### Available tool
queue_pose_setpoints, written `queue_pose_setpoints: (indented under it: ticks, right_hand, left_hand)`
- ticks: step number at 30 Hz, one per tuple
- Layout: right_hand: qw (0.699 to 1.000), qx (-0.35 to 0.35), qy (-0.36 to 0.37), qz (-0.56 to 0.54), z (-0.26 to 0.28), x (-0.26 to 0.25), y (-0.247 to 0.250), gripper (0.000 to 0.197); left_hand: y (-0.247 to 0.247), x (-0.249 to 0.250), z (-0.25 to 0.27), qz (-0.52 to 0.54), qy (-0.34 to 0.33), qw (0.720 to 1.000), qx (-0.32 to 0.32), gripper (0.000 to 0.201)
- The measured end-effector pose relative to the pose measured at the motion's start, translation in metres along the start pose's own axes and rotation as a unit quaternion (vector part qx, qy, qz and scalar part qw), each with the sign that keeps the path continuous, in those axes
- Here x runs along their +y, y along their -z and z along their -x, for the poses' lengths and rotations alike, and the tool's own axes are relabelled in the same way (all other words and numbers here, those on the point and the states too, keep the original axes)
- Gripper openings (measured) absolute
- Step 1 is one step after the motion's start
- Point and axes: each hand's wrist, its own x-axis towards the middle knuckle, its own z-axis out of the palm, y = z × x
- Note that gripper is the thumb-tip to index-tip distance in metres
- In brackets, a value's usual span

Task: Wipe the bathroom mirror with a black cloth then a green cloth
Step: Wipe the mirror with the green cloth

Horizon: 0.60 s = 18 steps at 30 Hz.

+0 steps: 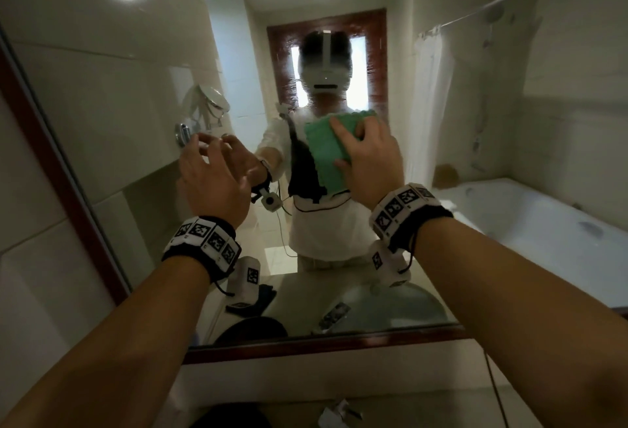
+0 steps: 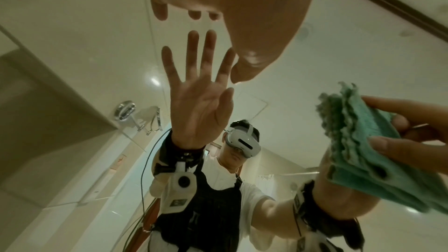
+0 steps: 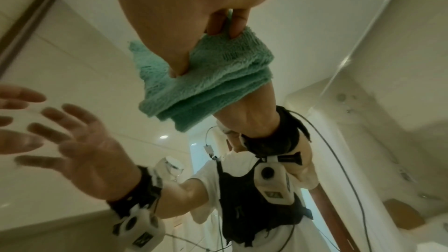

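Observation:
The bathroom mirror [image 1: 136, 71] in its dark red-brown frame fills the head view. My right hand [image 1: 353, 149] holds a folded green cloth [image 1: 326, 152] flat against the glass at chest height, thumb and fingers pinching its folds [image 3: 213, 76]. My left hand [image 1: 214, 169] hovers to the left of it, fingers spread and holding nothing, the fingertips [image 2: 160, 12] close to the glass; I cannot tell if they touch. The left wrist view also shows the green cloth [image 2: 358, 141]. A dark, cloth-like shape [image 1: 234, 417] lies on the counter at the bottom edge.
The pale counter [image 1: 339, 380] runs below the mirror's lower frame [image 1: 306, 342], with a crumpled wrapper [image 1: 336, 414] on it. The glass reflects me, a bathtub [image 1: 526, 223], a shower curtain and a wall-mounted round mirror [image 1: 212, 98]. A tiled wall stands at the left.

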Motion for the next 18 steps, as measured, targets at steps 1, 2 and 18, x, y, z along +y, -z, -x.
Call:
queue_pose_setpoints:
  ticks: [1, 2, 18]
  right_hand:
    - [1.0, -0.003, -0.014, -0.009, 0.003, 0.015, 0.004, 0.076]
    - [0.999, -0.005, -0.03, -0.018, 0.006, 0.031, 0.008, 0.077]
    - [0.973, -0.011, -0.217, -0.08, 0.096, 0.171, 0.018, 0.071]
  left_hand:
    - [-0.001, 0.01, 0.003, 0.006, -0.007, 1.0, 0.004, 0.074]
    - [-0.002, 0.021, 0.007, 0.01, -0.018, 1.0, 0.007, 0.073]
    - [-0.032, 0.098, 0.034, 0.01, 0.007, 1.0, 0.002, 0.071]
